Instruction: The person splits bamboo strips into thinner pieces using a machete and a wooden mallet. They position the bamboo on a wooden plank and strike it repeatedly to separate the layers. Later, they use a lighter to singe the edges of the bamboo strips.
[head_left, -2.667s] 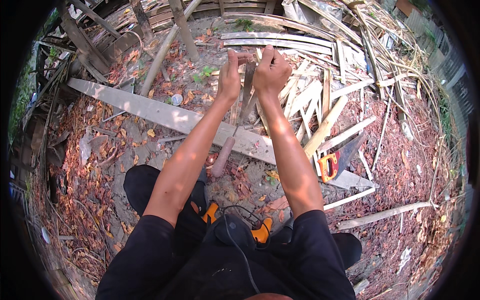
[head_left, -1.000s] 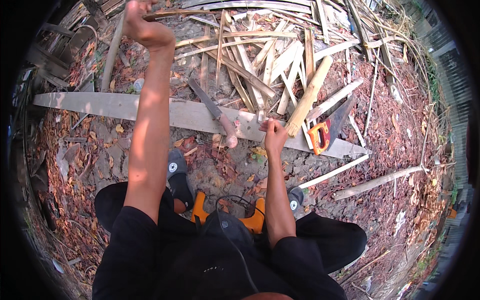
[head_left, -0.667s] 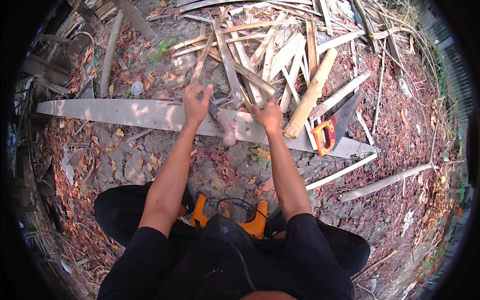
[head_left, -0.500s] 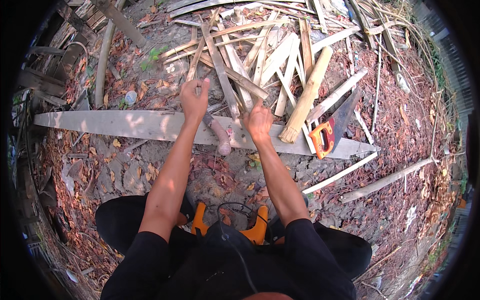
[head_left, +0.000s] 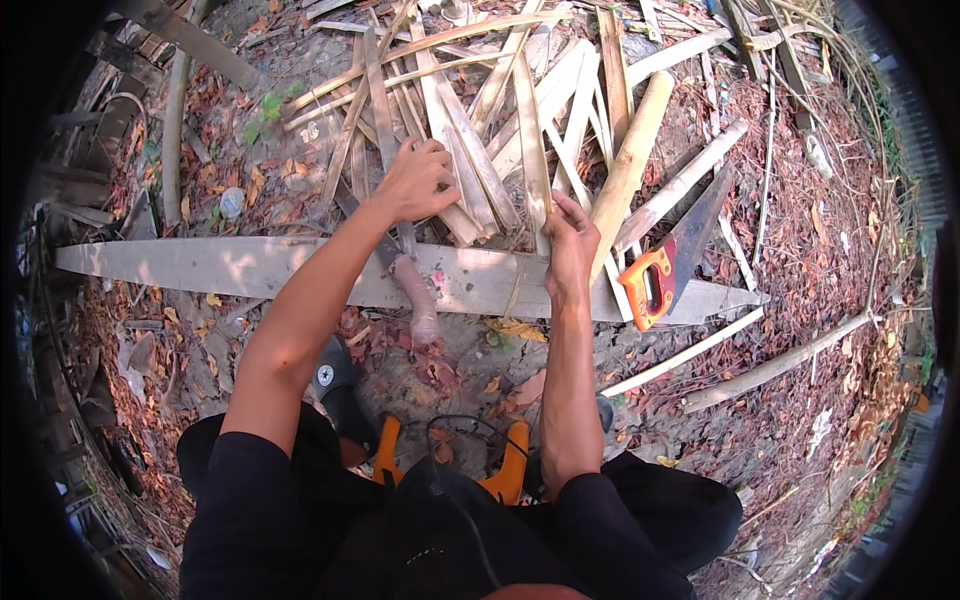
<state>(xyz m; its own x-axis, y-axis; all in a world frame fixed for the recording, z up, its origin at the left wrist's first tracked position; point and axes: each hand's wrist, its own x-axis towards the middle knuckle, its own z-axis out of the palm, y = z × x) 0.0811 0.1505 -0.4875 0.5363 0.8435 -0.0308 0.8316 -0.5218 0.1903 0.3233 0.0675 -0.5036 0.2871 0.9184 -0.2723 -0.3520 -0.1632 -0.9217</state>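
Observation:
My left hand [head_left: 416,184] is curled over a short piece of wood [head_left: 461,226], whose near end sticks out below the fingers; the palm side is hidden. With thumb and fingers, my right hand [head_left: 572,243] grips a thin wooden strip [head_left: 531,140] pointing away from me. A long grey plank [head_left: 250,262] lies crosswise below both hands. Across it rests a tool with a pinkish wrapped handle [head_left: 414,296] and a dark part that runs under my left forearm. To the right of my right hand is a handsaw [head_left: 650,285] with an orange handle, its blade pointing away.
Beyond my hands spreads a heap of split wood [head_left: 560,95]. A thick pale pole [head_left: 635,145] lies over its right side. Orange legs [head_left: 512,463] of a low object stand between my feet. A bare branch [head_left: 775,365] lies at right on leaf-strewn ground.
My left hand has moved right onto the short piece of wood, which has shifted nearer and left. My right hand has moved right and taken hold of the thin strip.

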